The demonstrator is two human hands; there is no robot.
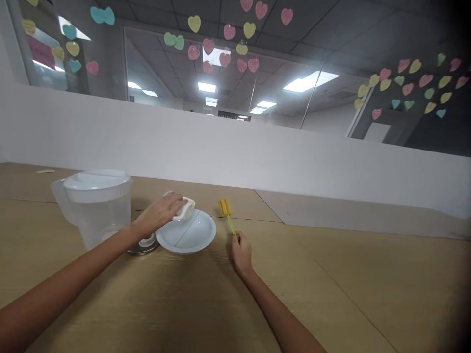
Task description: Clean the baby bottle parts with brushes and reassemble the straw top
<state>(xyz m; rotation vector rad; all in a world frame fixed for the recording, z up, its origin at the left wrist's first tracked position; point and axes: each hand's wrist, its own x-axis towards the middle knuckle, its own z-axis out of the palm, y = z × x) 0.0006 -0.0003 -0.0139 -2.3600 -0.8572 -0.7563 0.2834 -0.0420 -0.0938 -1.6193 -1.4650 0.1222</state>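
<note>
My left hand point(164, 211) is closed over a small white cup point(185, 208), held tilted just above the far rim of a white plate point(191, 240). My right hand point(241, 252) grips the green handle of a yellow sponge brush point(225, 207), whose sponge head lies on the wooden table beyond the hand. The plate lies flat between both hands.
A clear plastic pitcher point(97, 206) with a lid stands at the left. A small metal lid or disc point(143, 243) lies between pitcher and plate. A white partition wall point(235, 147) runs along the table's far edge. The wooden table point(331, 294) stretches right.
</note>
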